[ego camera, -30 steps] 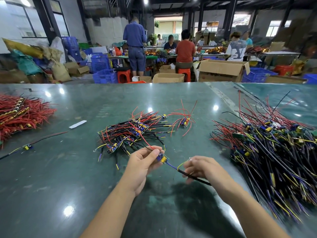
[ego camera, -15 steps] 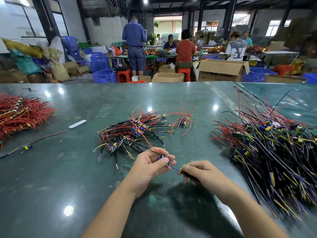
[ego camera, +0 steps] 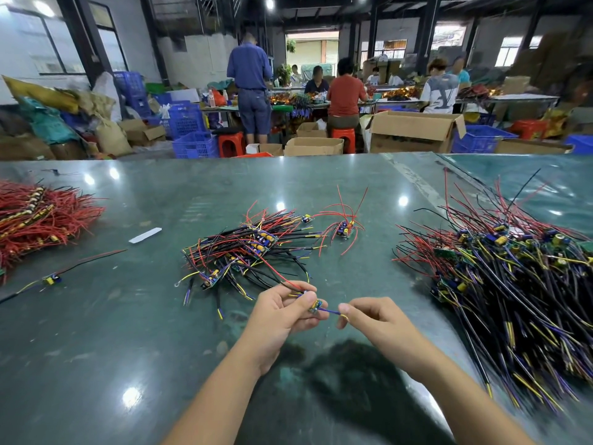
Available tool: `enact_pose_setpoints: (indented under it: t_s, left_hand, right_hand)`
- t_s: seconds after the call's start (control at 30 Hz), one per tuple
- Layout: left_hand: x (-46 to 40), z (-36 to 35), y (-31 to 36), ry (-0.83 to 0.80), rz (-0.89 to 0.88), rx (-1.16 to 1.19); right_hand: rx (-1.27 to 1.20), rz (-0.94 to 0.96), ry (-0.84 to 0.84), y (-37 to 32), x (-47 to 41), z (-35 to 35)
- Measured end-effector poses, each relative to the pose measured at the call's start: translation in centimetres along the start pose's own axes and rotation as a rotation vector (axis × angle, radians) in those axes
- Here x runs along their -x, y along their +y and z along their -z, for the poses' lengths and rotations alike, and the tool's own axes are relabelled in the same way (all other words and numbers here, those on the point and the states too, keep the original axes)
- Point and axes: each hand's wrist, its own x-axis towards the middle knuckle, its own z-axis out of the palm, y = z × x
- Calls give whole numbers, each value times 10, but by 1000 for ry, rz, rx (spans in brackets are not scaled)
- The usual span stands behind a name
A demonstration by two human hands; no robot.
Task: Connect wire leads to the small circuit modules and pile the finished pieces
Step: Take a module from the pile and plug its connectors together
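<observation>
Working mid-batch: left hand [ego camera: 282, 311] pinches a small circuit module [ego camera: 315, 306] between thumb and fingers just above the table, red and black wires trailing from it back toward the middle pile. Right hand [ego camera: 369, 316] pinches the blue lead [ego camera: 330, 311] coming off the module, fingers curled tight, a bit of yellow showing at the fingertips. Cannot tell whether the lead is already seated or only being pushed in; joint too small to read.

Progress, as a judgement: well underway, far from over. Big pile of wired modules [ego camera: 507, 284] at right looks like the finished stack. Smaller pile [ego camera: 244, 252] in the middle looks like the working supply, plenty left in it. Bundle of red wires [ego camera: 41, 216] far left, apparently unused stock. One lone module [ego camera: 52, 279] with wires lies left of centre, another small one [ego camera: 345, 229] with red wires beyond the middle pile. A white strip [ego camera: 145, 235] lies on its own.

Surface: dark green glossy table [ego camera: 128, 348], lamp glare spots, a seam running at the right. Room: workshop, people at benches behind, blue crates [ego camera: 192, 144], cardboard boxes [ego camera: 414, 131], orange stools [ego camera: 231, 144], sacks at left.
</observation>
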Motion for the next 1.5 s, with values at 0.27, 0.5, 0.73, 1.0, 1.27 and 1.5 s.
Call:
enact_pose_setpoints:
  t_s: [0.27,0.5,0.73,1.0,1.27,1.5]
  left_hand:
    - [2,-4,4,-8,38,39]
    - [5,-9,5,-18,58,81]
    - [4,-9,6,-30,68,180]
    - [5,-12,1,-28,-26,71]
    - [3,-2,6,-56,-60,173]
    - [4,0,9,-64,-124,-113]
  right_hand:
    - [146,72,79,1,-2,-5]
    - [432,55,242,-3,2,-6]
    - [554,119,258,-10,3,-7]
    - [464,194,290,-8,4,-6]
    - [51,154,26,-3,6,3]
    - [167,153,16,-1,5,9]
